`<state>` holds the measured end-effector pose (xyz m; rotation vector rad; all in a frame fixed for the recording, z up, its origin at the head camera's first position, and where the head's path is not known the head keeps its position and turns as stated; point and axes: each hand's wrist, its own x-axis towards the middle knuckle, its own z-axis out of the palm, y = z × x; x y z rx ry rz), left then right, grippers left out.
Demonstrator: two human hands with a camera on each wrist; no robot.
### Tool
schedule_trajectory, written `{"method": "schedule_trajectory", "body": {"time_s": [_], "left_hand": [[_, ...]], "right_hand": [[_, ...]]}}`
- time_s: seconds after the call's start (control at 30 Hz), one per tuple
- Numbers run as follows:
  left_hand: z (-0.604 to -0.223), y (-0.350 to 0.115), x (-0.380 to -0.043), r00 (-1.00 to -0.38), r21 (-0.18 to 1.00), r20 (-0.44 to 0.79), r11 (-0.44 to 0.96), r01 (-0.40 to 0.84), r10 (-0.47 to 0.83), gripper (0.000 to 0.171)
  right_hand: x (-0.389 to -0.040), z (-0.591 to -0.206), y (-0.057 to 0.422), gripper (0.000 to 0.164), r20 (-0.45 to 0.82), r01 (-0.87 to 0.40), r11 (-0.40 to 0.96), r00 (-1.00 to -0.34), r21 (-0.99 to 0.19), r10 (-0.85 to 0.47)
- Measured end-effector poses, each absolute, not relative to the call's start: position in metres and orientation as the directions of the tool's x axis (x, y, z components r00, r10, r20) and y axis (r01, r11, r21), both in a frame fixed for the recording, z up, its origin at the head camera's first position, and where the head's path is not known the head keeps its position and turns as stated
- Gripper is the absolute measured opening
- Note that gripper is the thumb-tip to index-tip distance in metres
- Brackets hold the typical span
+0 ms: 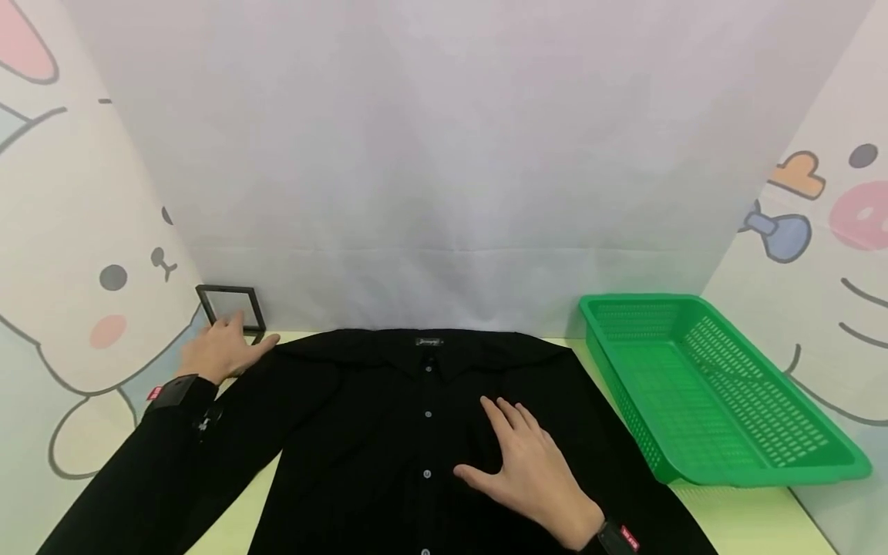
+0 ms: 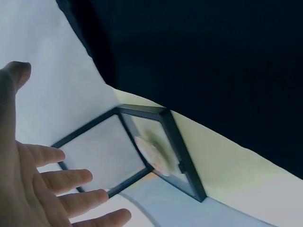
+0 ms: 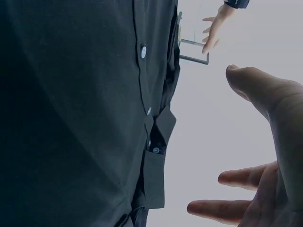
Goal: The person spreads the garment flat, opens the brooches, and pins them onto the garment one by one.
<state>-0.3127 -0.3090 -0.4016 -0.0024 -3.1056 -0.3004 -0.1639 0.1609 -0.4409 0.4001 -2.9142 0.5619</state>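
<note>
A black button-up shirt (image 1: 375,439) lies front up and spread out, its collar toward the back wall. My left hand (image 1: 220,348), fingers spread, is at the back left, nearest to a black-framed clear case (image 1: 257,310) beside the shirt's shoulder. In the left wrist view the case stands opened, its two frames (image 2: 185,150) at an angle, with a round pale disc (image 2: 152,155) in one half; that hand's fingers are straight and hold nothing. Over the right front of the shirt, near its white buttons (image 1: 427,474), hovers my right hand (image 1: 530,466), fingers extended and thumb apart, with nothing in it.
A green plastic basket (image 1: 627,408) with perforated sides stands right of the shirt, close to the right wall. Pale yellow-green tabletop (image 1: 752,512) shows around the shirt. A plain white backdrop (image 1: 444,154) rises behind, and cartoon-printed panels (image 1: 69,231) flank both sides.
</note>
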Motion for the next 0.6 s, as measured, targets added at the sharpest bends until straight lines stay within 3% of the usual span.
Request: {"method": "schedule_trajectory", "body": {"time_s": [0.23,0.6], "left_hand": [[-0.418,-0.313,-0.328,-0.996,0.157,-0.045,0.984,-0.086,-0.079,0.064],[-0.436,-0.329,-0.33,-0.982,0.194,-0.049,0.962,-0.191,-0.185,0.035]], "right_hand": [[-0.163,-0.444,0.162,0.097,0.161,-0.271,0.897,-0.96,-0.349,-0.228],[-0.161,-0.447,0.158,0.098,0.14,-0.268,0.887,-0.963,-0.376,-0.232]]}}
